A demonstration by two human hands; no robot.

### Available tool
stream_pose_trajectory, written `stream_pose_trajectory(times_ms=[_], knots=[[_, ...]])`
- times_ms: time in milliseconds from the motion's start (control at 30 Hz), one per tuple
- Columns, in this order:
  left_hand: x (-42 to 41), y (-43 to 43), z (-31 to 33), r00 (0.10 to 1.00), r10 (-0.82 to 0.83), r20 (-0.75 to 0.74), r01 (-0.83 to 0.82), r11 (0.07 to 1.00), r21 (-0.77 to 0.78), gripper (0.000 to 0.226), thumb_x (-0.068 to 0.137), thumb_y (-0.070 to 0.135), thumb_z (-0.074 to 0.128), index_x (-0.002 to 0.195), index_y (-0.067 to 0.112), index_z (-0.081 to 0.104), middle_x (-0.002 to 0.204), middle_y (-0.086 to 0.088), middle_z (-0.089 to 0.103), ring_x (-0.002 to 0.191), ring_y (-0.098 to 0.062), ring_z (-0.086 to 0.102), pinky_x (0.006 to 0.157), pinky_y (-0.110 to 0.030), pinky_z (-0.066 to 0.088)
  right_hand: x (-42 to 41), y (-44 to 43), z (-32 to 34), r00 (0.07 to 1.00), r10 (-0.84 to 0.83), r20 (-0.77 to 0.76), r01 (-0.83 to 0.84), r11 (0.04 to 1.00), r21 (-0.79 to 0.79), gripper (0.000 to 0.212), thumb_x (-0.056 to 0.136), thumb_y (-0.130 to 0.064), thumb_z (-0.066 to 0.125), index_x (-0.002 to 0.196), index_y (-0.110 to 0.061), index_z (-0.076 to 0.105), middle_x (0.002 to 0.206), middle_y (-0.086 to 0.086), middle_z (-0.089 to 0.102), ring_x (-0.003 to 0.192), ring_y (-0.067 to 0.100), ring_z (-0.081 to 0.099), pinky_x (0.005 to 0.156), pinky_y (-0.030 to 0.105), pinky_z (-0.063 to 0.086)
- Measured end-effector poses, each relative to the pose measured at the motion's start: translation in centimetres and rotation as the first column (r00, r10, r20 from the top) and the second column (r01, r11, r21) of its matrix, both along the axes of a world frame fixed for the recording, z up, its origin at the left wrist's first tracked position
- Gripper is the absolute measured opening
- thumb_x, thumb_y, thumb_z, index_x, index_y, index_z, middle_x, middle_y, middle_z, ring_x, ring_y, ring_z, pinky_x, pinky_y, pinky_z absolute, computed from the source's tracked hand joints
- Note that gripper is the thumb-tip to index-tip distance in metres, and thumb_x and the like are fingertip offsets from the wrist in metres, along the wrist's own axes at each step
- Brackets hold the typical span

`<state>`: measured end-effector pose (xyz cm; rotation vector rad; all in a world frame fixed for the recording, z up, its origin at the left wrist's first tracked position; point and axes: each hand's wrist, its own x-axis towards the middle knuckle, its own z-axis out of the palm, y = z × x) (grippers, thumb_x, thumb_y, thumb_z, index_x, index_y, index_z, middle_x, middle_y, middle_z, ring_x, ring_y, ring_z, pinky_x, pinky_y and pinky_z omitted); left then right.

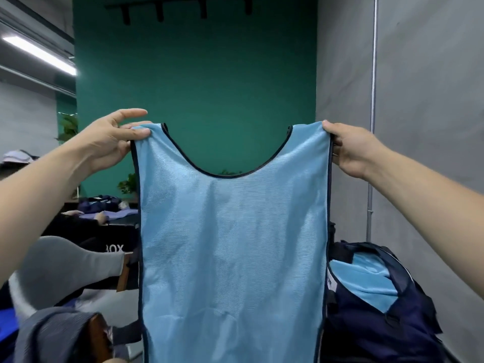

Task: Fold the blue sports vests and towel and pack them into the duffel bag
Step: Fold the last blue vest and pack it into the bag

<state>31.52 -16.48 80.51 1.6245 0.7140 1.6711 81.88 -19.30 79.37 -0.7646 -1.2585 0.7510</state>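
Both hands are up and both are busy. Left hand (110, 142) pinches the left shoulder strap of the blue vest (233, 244), thumb pressed on the front of the fabric, one finger sticking out straight above it. Right hand (351, 150) grips the right shoulder strap, thumb on the top corner, fingers curled round behind the navy-trimmed edge.

Between them the vest hangs spread wide and flat, facing the camera, scooped neckline in the middle, dark piping running down both sides. It's held high in the air, in front of everything else, and its lower hem runs out of the bottom of the view.

Down at lower right, just beside the vest's right edge, sits the duffel bag (366, 331): navy, mouth open, and there's light-blue fabric (366, 281) already lying inside it. Whether that's a vest or the towel, I can't tell. What the bag rests on is hidden.

Behind the vest stands a green wall (196, 74) with a black hook rail (180, 9) near the top. A grey curtain (432, 127) fills the right side, with a metal pole (373, 100) running up it. Off to the left, a leafy plant (69, 127), a black box (115, 248) with white lettering, and a grey chair back (68, 263) low down, partly hidden by the left arm.
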Motion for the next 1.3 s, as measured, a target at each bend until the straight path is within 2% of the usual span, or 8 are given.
stream_pose_trajectory(times_ms=[133,333,433,600,867,1033,1167,1300], knots=[[0.8,5.6,-3.1,0.998,0.047,0.034,-0.044,0.996,-0.077,0.06,0.089,-0.005,0.074,0.145,0.01,0.06,0.126,-0.01,0.077,0.112,-0.018,0.075,0.092,-0.024,0.058,0.3,4.8,-2.6,0.991,-0.094,0.097,0.1,0.993,-0.056,0.025,0.089,-0.028,0.082,0.111,-0.019,0.073,0.102,0.004,0.073,0.077,0.016,0.063,0.068,0.026,0.046],[2.4,15.0,-7.9,0.992,0.12,-0.033,-0.124,0.974,-0.191,0.046,0.089,-0.007,0.076,0.131,0.01,0.065,0.119,-0.01,0.078,0.088,-0.015,0.079,0.072,-0.023,0.062,1.0,14.7,-7.0,0.962,-0.216,0.169,0.242,0.957,-0.157,0.017,0.088,-0.019,0.085,0.103,-0.013,0.079,0.108,0.012,0.081,0.081,0.02,0.067,0.078,0.034,0.054],[2.9,19.6,-9.9,0.983,0.147,-0.108,-0.169,0.956,-0.238,0.048,0.09,-0.006,0.078,0.134,0.008,0.066,0.118,-0.009,0.079,0.085,-0.016,0.078,0.069,-0.026,0.063,0.9,19.4,-9.0,0.952,-0.253,0.173,0.287,0.933,-0.215,0.024,0.091,-0.021,0.083,0.109,-0.006,0.077,0.108,0.013,0.08,0.077,0.02,0.069,0.068,0.03,0.058],[2.9,27.4,-12.6,0.971,0.152,-0.185,-0.199,0.942,-0.27,0.049,0.087,-0.009,0.079,0.133,0.003,0.066,0.117,-0.013,0.078,0.092,-0.019,0.078,0.078,-0.027,0.062,0.4,26.2,-12.2,0.943,-0.263,0.203,0.311,0.913,-0.263,0.016,0.096,-0.018,0.079,0.108,-0.006,0.077,0.097,0.009,0.078,0.059,0.01,0.071,0.05,0.021,0.054],[3.0,37.7,-18.9,0.949,0.137,-0.283,-0.239,0.901,-0.362,0.041,0.086,-0.008,0.081,0.122,0.008,0.071,0.116,-0.011,0.079,0.096,-0.026,0.078,0.077,-0.034,0.062,0.7,35.8,-17.8,0.929,-0.259,0.263,0.345,0.864,-0.368,0.01,0.093,-0.017,0.081,0.087,-0.016,0.073,0.101,0.013,0.077,0.077,0.022,0.071,0.053,0.024,0.056],[3.6,42.7,-23.6,0.923,0.158,-0.352,-0.296,0.876,-0.381,0.039,0.087,-0.009,0.08,0.12,0.007,0.071,0.114,-0.014,0.078,0.097,-0.028,0.077,0.083,-0.037,0.063,1.3,40.6,-21.9,0.907,-0.27,0.322,0.392,0.82,-0.417,0.012,0.092,-0.017,0.083,0.091,-0.013,0.072,0.112,0.017,0.078,0.085,0.025,0.072,0.088,0.044,0.064],[3.6,46.7,-25.2,0.893,0.182,-0.412,-0.345,0.865,-0.364,0.038,0.084,-0.005,0.085,0.115,0.012,0.075,0.11,-0.011,0.079,0.104,-0.03,0.077,0.099,-0.046,0.061,1.6,44.0,-23.8,0.89,-0.299,0.345,0.439,0.767,-0.467,0.013,0.092,-0.015,0.082,0.098,-0.013,0.07,0.124,0.011,0.073,0.117,0.028,0.07,0.107,0.044,0.055],[4.4,49.7,-25.5,0.859,0.242,-0.451,-0.398,0.869,-0.292,0.033,0.083,-0.004,0.086,0.109,0.012,0.075,0.101,-0.007,0.077,0.099,-0.018,0.076,0.104,-0.04,0.059,1.5,47.2,-24.3,0.883,-0.322,0.341,0.46,0.742,-0.487,0.014,0.094,-0.016,0.081,0.102,-0.014,0.071,0.117,0.005,0.071,0.105,0.021,0.068,0.095,0.037,0.056]])
